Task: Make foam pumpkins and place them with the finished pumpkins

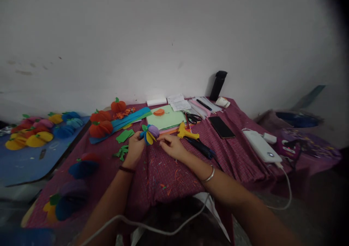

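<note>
My left hand (135, 147) is closed around a small paper pumpkin (149, 133) made of blue, yellow and purple discs with a green leaf on top. It holds the pumpkin just above the maroon checked cloth (163, 169). My right hand (172, 145) rests on the cloth just right of the pumpkin, fingers curled and pinched near it; what they pinch is too small to make out. A yellow glue gun (186, 132) lies right behind my right hand.
Orange paper pumpkins (101, 126), blue paper strips, green sheets (166, 118), scissors (193, 118), a phone (221, 126) and a white power bank (262, 145) lie on the cloth. More coloured pumpkins (38, 129) sit on a blue sheet at left. A wall stands close behind.
</note>
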Motion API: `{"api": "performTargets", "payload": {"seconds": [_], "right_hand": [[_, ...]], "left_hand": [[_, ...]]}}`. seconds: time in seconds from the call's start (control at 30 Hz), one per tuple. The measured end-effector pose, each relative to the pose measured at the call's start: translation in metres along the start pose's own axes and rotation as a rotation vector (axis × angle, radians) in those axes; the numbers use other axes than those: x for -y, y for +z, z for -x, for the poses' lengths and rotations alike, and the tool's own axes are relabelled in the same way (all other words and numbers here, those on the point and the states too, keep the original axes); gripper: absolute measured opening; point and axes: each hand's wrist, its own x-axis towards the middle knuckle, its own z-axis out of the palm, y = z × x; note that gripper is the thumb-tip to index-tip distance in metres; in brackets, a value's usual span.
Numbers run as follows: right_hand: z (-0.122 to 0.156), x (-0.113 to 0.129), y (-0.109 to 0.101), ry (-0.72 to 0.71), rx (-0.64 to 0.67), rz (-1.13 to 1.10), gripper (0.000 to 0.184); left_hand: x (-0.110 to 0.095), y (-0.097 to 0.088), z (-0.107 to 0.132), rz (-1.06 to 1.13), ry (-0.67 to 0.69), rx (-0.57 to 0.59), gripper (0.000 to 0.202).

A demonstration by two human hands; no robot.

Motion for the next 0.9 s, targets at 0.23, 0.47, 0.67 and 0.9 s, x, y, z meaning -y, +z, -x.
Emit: {"api": "performTargets", "payload": {"seconds": [0.23,0.47,0.67,0.9], "right_hand": [[-0.003,-0.005,-0.001,0.069,-0.022,0.008,0.018],[-0.002,-0.006,-0.001,0.072,-0.039,0.029,0.019],[-0.002,-0.007,0.001,0.056,-0.024,0.025,0.020],[-0.004,-0.004,-0.002,0.006,0.006,0.160,0.012]], "left_hand": [[0.003,0.002,0.000,-0.043,0.030,-0.037,0.019],[0.008,0.001,-0.001,-0.042,0.046,-0.007,0.016],[0.008,0.003,-0.001,-0.075,0.050,0.010,0.014],[-0.003,0.008,0.004,-0.113,0.060,0.029,0.013]]}}
